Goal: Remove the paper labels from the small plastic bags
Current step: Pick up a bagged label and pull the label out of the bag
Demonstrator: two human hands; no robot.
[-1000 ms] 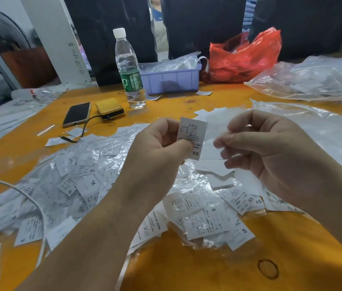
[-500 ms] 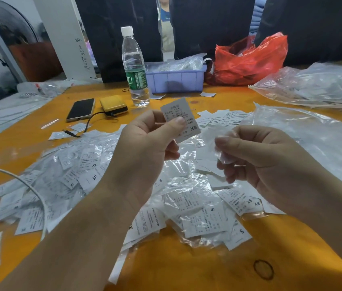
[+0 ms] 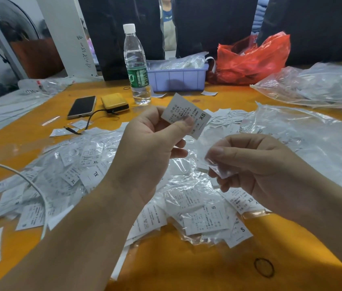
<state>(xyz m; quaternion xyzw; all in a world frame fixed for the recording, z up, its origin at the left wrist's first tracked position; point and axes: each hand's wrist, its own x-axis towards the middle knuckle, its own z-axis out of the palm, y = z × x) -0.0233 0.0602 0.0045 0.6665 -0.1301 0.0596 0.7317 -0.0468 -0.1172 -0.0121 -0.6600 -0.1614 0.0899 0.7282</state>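
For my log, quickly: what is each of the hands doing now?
Left hand: pinches an XS label.
Right hand: pinches a small clear bag.

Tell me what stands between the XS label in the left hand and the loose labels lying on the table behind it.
Nothing visible. The left hand pinches the XS label, already out of the small clear bag held by the right hand. Only open air separates it from the loose labels.
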